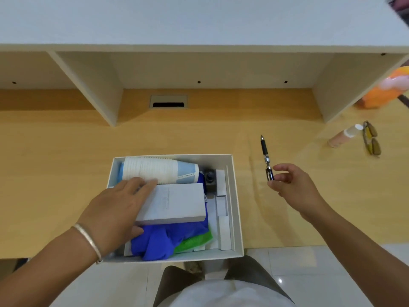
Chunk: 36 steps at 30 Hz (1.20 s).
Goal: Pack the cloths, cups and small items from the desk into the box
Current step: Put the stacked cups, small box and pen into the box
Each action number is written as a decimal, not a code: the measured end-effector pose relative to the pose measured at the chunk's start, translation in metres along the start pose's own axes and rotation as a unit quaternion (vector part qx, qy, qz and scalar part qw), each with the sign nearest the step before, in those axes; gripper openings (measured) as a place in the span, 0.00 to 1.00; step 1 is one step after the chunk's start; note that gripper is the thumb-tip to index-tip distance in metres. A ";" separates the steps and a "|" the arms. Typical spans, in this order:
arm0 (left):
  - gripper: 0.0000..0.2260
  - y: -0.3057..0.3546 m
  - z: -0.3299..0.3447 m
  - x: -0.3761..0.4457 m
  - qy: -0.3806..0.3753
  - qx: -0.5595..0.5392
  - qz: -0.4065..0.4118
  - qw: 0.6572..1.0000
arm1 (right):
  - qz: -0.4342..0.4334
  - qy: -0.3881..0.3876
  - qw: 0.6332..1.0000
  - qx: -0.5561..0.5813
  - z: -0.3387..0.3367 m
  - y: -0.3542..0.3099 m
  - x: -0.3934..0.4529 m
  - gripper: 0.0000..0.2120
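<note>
Left hand [115,209]: fingers flat, resting on grey carton [174,202] and stacked cups [155,169] inside box [235,209]. Right hand [292,187]: pinching pen [266,158] end above bench [66,173].

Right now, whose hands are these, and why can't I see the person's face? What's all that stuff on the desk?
There is no machine here, only a person wearing a camera on their head, so the one picture looks down at their own two hands. The left hand rests on a grey flat packet inside the white box. The box already holds a stack of paper cups, lying on its side, and a blue cloth. The right hand pinches the end of a black pen above the desk. Farther right lie a small bottle and a pair of glasses.
</note>
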<state>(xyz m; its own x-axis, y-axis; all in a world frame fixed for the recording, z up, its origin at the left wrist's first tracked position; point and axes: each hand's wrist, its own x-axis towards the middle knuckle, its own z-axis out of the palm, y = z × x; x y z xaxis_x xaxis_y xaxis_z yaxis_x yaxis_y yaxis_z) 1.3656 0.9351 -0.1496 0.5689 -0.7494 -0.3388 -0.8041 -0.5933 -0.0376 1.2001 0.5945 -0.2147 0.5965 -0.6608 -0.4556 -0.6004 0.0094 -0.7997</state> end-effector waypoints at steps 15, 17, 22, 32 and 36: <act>0.26 -0.014 0.004 0.028 0.207 -0.199 -0.017 0.958 | -0.025 -0.210 0.945 -0.250 0.045 -0.044 -0.130 0.21; 0.26 -0.035 0.014 0.019 0.228 -0.226 -0.053 0.946 | -0.057 -0.200 0.913 -0.352 0.057 -0.046 -0.136 0.23; 0.31 -0.068 0.039 -0.001 0.228 -0.305 -0.131 0.915 | -0.114 -0.169 0.869 -0.450 0.082 -0.055 -0.136 0.20; 0.30 -0.057 0.060 -0.017 0.129 -0.450 -0.163 0.869 | -0.174 -0.131 0.845 -0.489 0.114 -0.040 -0.131 0.17; 0.33 -0.059 0.059 -0.020 0.112 -0.490 -0.194 0.842 | -0.243 -0.010 0.880 -0.407 0.092 -0.027 -0.121 0.22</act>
<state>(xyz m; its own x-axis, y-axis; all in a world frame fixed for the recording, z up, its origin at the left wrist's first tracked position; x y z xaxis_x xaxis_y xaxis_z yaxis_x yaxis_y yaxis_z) 1.3916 1.0030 -0.1964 0.8625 -0.4151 -0.2895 -0.0839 -0.6815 0.7270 1.1935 0.7434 -0.1738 0.8928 -0.4250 -0.1495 -0.4495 -0.8178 -0.3594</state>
